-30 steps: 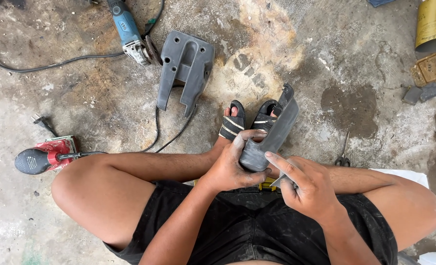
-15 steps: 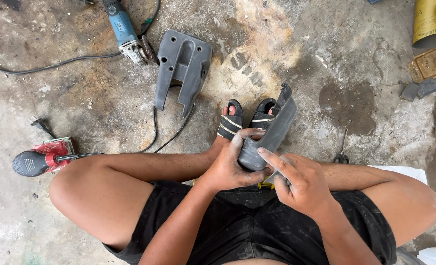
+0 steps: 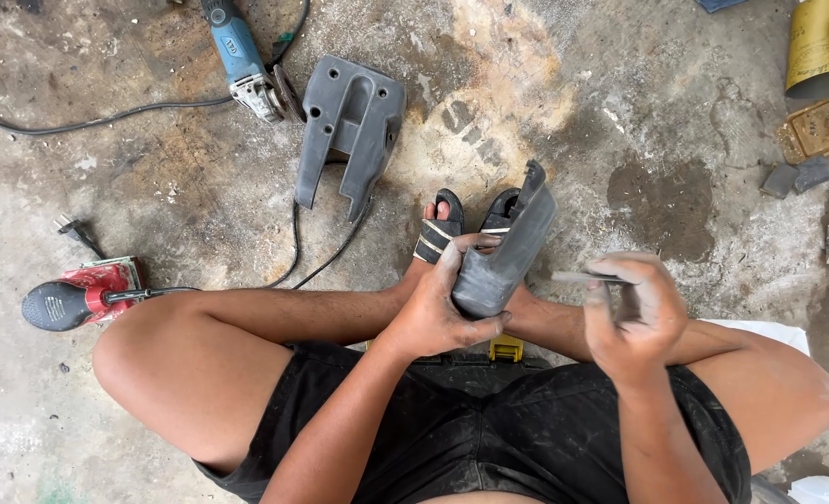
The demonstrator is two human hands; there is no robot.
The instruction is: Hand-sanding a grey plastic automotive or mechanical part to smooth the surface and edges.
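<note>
I sit cross-legged on a concrete floor. My left hand [image 3: 442, 313] grips the lower end of a grey moulded plastic part [image 3: 508, 247], held tilted over my sandalled feet [image 3: 452, 224]. My right hand [image 3: 633, 313] is off to the right of the part, apart from it, and pinches a small thin grey strip [image 3: 582, 277] that sticks out to the left from its fingers. A second, larger grey plastic part [image 3: 354, 121] lies flat on the floor ahead of me.
A blue angle grinder [image 3: 242, 61] with a black cable lies at the top left. A red and black power sander [image 3: 78, 297] rests by my left knee. A sandpaper roll [image 3: 811, 42], a brass-coloured block [image 3: 820, 131] and grey scraps [image 3: 792, 177] lie at the right. A yellow clip [image 3: 506, 348] sits in my lap.
My right hand has pulled away from the grey part to the right, with the thin strip in its fingers. My left hand keeps its hold on the part.
</note>
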